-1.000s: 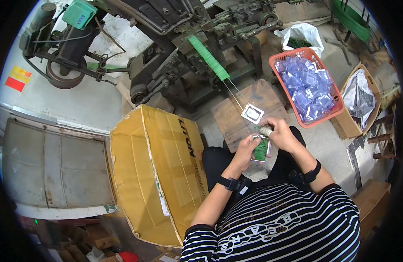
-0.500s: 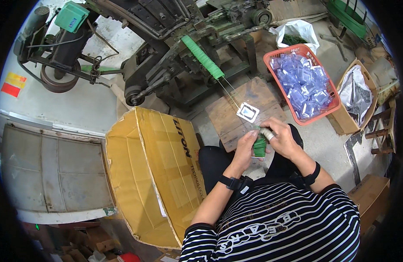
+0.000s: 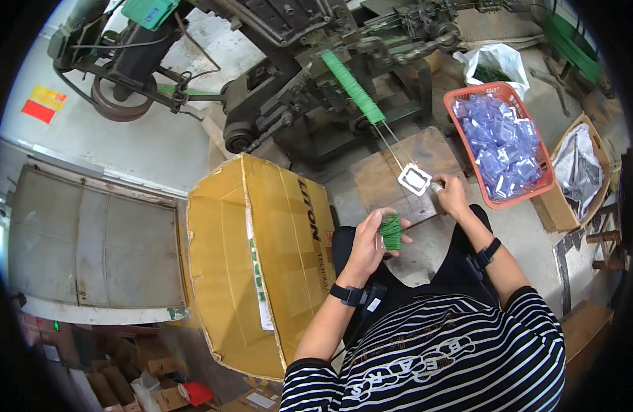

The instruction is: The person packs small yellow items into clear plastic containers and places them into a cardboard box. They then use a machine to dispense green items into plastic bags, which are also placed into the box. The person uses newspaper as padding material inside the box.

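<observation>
Bundle of thin green strands [image 3: 392,232]: it sits in the person's left hand [image 3: 366,240], just beyond the lap and on the near side of the scene. Largest is the dark, greasy metal machine [image 3: 282,86] across the far side. To the left of the person stands a big yellow-brown cardboard box [image 3: 220,275], its walls creased. At far right, an orange-red plastic basket [image 3: 522,198] is heaped with clear, bluish plastic packets [image 3: 498,147]; beyond it is a white plastic bag [image 3: 512,65] with green strands inside. Between machine and person lies a square brown wooden board [image 3: 440,151]. A long, tightly packed green row [image 3: 352,86] slants from the machine towards the person, on two thin metal rods [image 3: 390,147]. The left hand's fingers are clamped on the bundle, thumb at its left side. The right hand [image 3: 455,198] is farther off and to the right, its fingers bent close together; whether they pinch anything I cannot tell. Just left of them, at the rods' near end, is a small white rounded-square plate [image 3: 416,178] with a dark outline.
</observation>
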Motion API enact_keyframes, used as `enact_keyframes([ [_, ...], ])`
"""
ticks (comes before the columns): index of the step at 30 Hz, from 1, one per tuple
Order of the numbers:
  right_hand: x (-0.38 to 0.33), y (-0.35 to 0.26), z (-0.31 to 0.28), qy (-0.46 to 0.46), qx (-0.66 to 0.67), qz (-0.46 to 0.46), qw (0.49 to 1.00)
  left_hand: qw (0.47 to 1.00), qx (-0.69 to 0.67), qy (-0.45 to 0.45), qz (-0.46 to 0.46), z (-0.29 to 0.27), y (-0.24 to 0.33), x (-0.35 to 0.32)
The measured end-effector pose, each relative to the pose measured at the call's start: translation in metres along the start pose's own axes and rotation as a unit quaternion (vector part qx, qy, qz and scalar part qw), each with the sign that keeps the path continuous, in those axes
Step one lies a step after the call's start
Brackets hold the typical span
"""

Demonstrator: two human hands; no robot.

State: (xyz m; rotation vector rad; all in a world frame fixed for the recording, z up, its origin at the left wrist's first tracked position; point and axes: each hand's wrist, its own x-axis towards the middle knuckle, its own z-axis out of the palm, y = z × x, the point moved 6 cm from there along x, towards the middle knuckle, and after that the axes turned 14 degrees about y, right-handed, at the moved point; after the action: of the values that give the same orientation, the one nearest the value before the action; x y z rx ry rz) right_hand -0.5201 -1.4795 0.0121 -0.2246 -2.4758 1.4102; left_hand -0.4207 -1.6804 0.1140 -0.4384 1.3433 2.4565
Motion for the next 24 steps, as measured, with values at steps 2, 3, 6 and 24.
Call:
enact_keyframes([
  [2,0.012,-0.002,0.021,-0.002,-0.042,-0.022,0.999,0.998,0.027,0.033,0.045,-0.005,0.012,-0.008],
  [3,0.014,-0.009,0.028,0.000,-0.071,-0.018,0.997,0.997,0.038,0.040,0.054,-0.011,0.015,-0.011],
  [6,0.018,-0.007,0.060,-0.049,-0.162,-0.052,0.984,0.993,0.062,0.085,0.044,-0.030,0.013,-0.018],
  [24,-0.074,-0.121,-0.051,-0.165,0.127,-0.196,0.958,0.994,0.079,0.078,-0.002,-0.014,-0.052,0.010],
])
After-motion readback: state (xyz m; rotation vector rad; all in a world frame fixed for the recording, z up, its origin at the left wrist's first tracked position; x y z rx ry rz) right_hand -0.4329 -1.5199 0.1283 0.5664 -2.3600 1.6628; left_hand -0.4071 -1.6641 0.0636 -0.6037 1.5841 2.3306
